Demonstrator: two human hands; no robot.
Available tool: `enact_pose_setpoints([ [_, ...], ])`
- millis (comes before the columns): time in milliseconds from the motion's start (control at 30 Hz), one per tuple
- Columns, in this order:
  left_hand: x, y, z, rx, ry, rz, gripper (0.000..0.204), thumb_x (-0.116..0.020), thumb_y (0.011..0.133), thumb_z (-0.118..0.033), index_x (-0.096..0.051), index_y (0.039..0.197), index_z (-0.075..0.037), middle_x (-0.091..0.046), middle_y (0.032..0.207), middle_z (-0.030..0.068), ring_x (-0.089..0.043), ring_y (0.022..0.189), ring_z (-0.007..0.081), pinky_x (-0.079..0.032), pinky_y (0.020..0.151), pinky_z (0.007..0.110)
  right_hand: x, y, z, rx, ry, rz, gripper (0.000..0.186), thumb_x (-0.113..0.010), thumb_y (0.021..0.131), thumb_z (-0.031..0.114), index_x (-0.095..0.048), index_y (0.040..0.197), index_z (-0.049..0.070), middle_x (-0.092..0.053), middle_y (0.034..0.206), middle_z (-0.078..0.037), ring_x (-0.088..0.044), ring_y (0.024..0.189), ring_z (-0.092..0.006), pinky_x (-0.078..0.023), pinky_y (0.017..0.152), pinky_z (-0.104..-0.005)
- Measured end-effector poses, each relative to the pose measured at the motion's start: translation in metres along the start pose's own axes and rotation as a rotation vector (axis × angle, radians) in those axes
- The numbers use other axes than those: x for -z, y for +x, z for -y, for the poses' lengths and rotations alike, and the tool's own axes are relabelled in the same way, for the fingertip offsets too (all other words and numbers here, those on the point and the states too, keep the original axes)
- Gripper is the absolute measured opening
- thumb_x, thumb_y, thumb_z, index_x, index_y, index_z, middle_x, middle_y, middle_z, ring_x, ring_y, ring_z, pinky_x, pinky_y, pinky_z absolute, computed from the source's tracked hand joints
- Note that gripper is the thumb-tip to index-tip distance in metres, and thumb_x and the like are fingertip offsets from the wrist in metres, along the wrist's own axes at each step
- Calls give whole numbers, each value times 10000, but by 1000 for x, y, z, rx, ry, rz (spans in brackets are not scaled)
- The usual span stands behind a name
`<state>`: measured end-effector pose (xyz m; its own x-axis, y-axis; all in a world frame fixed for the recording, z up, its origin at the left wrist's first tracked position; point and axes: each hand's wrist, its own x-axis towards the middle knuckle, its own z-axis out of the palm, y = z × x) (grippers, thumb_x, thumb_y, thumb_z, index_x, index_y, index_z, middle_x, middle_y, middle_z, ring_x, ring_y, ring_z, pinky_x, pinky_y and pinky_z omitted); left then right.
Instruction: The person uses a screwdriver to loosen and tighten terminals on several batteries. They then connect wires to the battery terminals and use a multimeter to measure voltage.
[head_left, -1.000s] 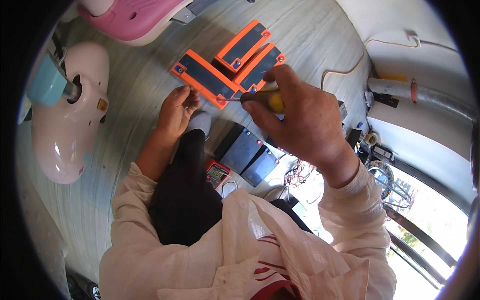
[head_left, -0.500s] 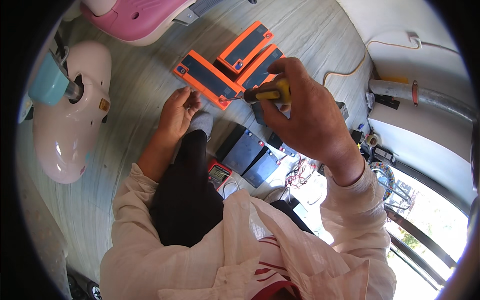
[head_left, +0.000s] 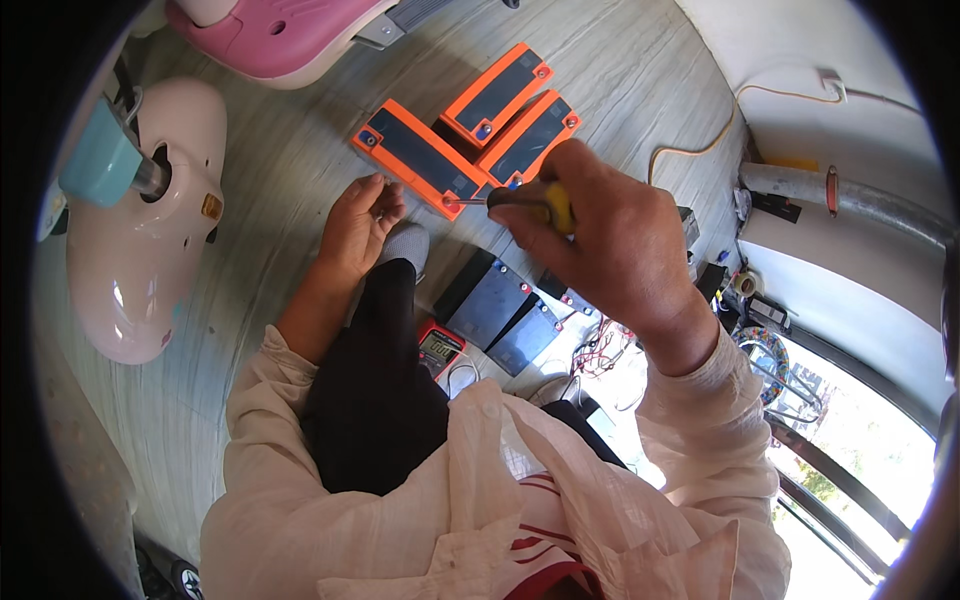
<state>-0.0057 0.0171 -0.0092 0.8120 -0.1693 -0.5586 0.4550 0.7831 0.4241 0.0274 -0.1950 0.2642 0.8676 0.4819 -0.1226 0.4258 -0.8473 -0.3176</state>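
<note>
My right hand (head_left: 610, 235) is closed around the yellow and dark handle of a screwdriver (head_left: 500, 200). Its thin shaft points left, and the tip meets the red terminal corner of an orange battery (head_left: 415, 155) with a dark top. At that battery's near edge, my left hand (head_left: 358, 222) has its fingers curled in; whatever they may pinch is too small to make out. Two more orange batteries lie just beyond, one farther off (head_left: 497, 95) and one (head_left: 528, 135) partly behind my right hand.
Right of my foot stand dark grey batteries (head_left: 487, 300), with a red multimeter (head_left: 440, 345) and tangled wires (head_left: 600, 348) nearby. A pale scooter body (head_left: 140, 250) is on the left, a pink one (head_left: 270, 40) at the far side. A cable (head_left: 690, 150) runs to the wall socket.
My right hand has turned about the screwdriver handle and shifted slightly, while the tip stays at the red terminal. My left hand keeps its place. The view has moved a little.
</note>
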Motion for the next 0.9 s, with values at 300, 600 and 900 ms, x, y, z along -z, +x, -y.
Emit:
enact_pose_setpoints([
  [300,-1,0,0,3,6,-6,97,-605,977,-183,-598,989,-87,-667,923,58,-639,797,125,-560,749,275,-1,-2,4,-33,-24,14,340,-717,828,208,-512,1041,38,-632,853,-140,-680,724,-322,-529,550,-414],
  [600,-1,-1,0,7,19,11,108,-603,979,-191,-596,981,-83,-665,922,58,-637,799,120,-556,749,271,-4,-4,2,43,12,-21,405,-725,821,177,-495,1129,48,-617,910,-143,-680,760,-331,-534,560,-401],
  [900,-3,-1,0,10,12,-5,103,-603,979,-189,-599,987,-87,-668,919,50,-639,807,120,-556,750,273,-4,-6,1,51,23,-47,456,-751,817,207,-481,1153,56,-630,866,-166,-686,731,-330,-537,572,-389],
])
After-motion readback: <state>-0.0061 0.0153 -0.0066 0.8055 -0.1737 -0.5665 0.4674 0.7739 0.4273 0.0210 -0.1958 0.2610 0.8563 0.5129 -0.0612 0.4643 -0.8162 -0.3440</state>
